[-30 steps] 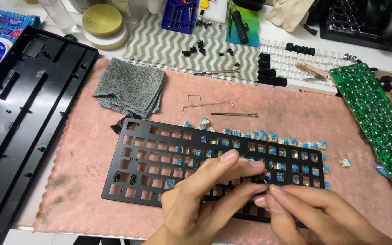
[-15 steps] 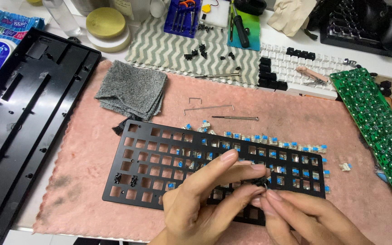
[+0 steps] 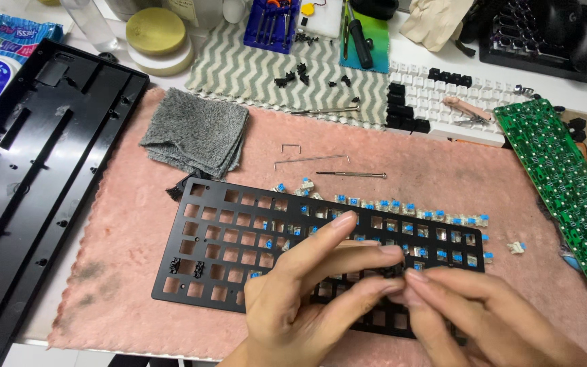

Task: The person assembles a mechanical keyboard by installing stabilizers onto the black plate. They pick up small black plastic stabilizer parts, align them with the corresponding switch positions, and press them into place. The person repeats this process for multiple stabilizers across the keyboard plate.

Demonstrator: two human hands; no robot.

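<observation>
A black keyboard switch plate (image 3: 219, 238) lies on a pink mat (image 3: 123, 224), with several blue-stemmed key switches (image 3: 436, 217) seated in its far right rows. My left hand (image 3: 307, 292) rests over the plate's near middle, fingers stretched to the right and pressing on it. From the lower right, my right hand (image 3: 484, 312) brings its fingertips against the left fingertips. Between them they pinch a small dark switch (image 3: 397, 270) at the plate, mostly hidden. A loose switch (image 3: 515, 247) sits just right of the plate.
A black keyboard case (image 3: 28, 183) lies at the left and a green circuit board (image 3: 565, 183) at the right. Behind the plate are a folded grey cloth (image 3: 198, 132), wire stabiliser bars (image 3: 310, 160), a thin screwdriver (image 3: 351, 175), keycaps (image 3: 443, 95) and a round tin (image 3: 156, 34).
Both hands stay over the plate's near middle. The fingertips have drawn a little closer together around the small dark part. The plate has not moved.
</observation>
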